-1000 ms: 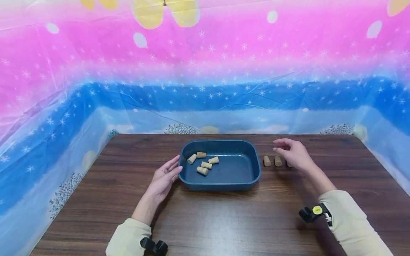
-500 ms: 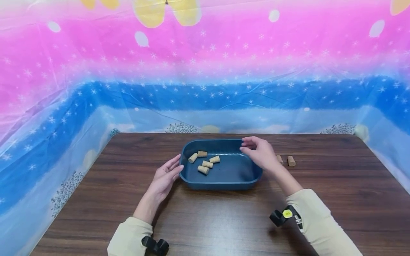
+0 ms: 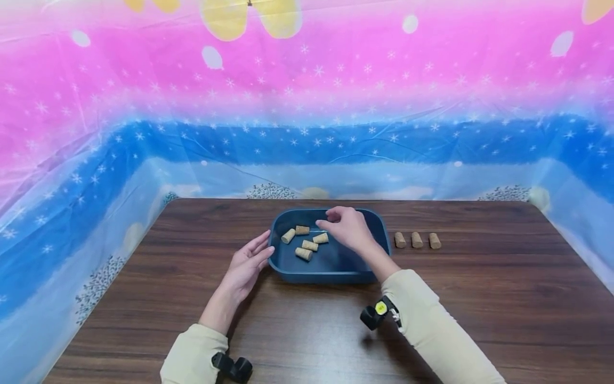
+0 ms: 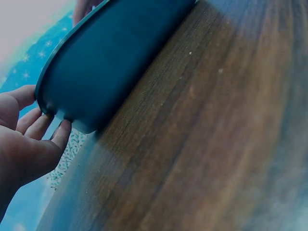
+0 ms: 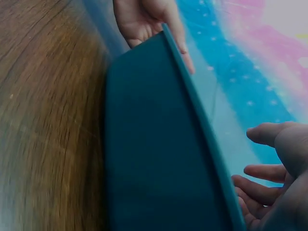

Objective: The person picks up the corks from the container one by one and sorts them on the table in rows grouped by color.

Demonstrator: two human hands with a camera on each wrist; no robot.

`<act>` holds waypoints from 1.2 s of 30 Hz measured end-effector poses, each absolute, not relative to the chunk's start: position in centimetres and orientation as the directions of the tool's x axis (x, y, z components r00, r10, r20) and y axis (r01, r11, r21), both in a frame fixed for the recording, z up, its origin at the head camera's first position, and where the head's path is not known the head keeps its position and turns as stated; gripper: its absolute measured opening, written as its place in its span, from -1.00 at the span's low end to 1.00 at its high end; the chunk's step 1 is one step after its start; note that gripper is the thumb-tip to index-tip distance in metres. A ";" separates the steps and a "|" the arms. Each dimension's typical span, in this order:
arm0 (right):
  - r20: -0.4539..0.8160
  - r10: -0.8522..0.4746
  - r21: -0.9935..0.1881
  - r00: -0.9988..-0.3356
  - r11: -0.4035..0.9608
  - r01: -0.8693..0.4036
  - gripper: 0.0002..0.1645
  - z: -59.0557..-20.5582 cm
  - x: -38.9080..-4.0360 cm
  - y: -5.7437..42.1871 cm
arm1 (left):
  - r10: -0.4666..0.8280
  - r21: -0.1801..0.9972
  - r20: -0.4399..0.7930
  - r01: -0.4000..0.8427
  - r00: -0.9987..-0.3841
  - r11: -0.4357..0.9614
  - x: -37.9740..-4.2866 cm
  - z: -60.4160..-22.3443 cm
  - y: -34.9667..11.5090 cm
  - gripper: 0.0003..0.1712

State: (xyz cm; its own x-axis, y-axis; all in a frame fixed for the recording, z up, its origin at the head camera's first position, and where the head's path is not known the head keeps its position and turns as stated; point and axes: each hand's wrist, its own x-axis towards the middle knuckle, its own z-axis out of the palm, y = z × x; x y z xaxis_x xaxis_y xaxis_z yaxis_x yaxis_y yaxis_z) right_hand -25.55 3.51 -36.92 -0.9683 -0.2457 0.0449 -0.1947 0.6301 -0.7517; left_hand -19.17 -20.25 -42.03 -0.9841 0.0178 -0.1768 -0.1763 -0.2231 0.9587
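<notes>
A dark blue-green rectangular tub (image 3: 331, 278) stands upright on the table, with several tan corks (image 3: 309, 246) lying loose in its left half. At the tub's left end, my left hand (image 3: 244, 272) rests its extended fingers and thumb against the wall and rim; the left wrist view shows its fingertips (image 4: 63, 130) touching the wall. Above the inside of the tub hovers my right hand (image 3: 350, 230), near the corks. Thumb and fingers stand apart in the right wrist view, and nothing shows between them. That hand and forearm hide the tub's right part.
Three more corks (image 3: 416, 240) stand in a row on the brown wooden table (image 3: 307, 330), right of the tub. A patterned pink and blue cloth (image 3: 307, 133) hangs behind the table and along its sides.
My right hand has moved left, from over the cork row to above the tub, leaving all three standing corks in sight. My left hand and the corks in the tub stay put.
</notes>
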 end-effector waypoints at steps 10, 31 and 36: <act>-0.002 -0.203 -0.648 -0.979 0.746 -0.153 -0.41 -38.1 -26.4 -0.5 | 0.011 0.959 -0.176 -0.174 -0.984 -0.225 -19.1 -42.0 -20.3 -0.41; 0.007 -0.019 -0.378 -1.000 0.926 -0.020 -0.49 -39.7 -27.7 -5.1 | 0.022 0.961 -0.170 -0.171 -0.985 -0.219 -19.1 -42.0 -20.2 -0.42; 0.004 -0.019 -0.362 -1.000 0.932 -0.019 -0.51 -39.8 -28.0 -5.5 | 0.021 0.960 -0.175 -0.175 -0.984 -0.219 -19.0 -41.8 -20.5 -0.43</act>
